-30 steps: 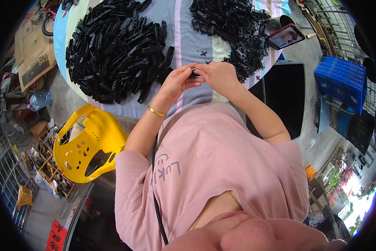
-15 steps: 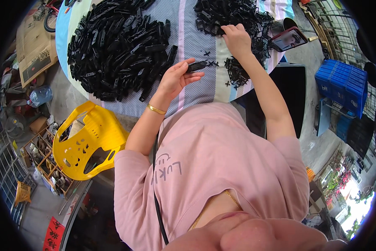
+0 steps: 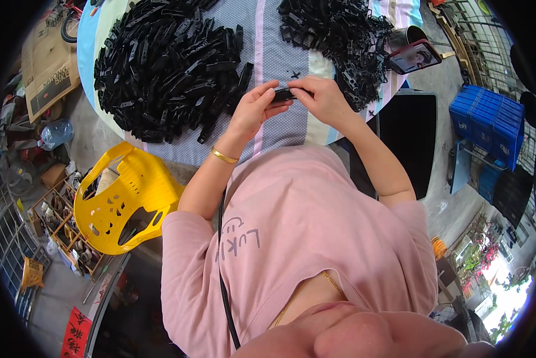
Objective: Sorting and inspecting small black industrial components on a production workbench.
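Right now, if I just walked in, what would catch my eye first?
Probably the big heap of black parts on the left of the striped tablecloth, with a second black heap to its right. Between and just below them, the left hand and right hand meet at a small black piece. The bright yellow chair stands out at lower left, beside the person.

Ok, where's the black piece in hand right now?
In the head view, the black piece is at upper centre, between the left hand and right hand, over the striped tablecloth, right of the larger pile.
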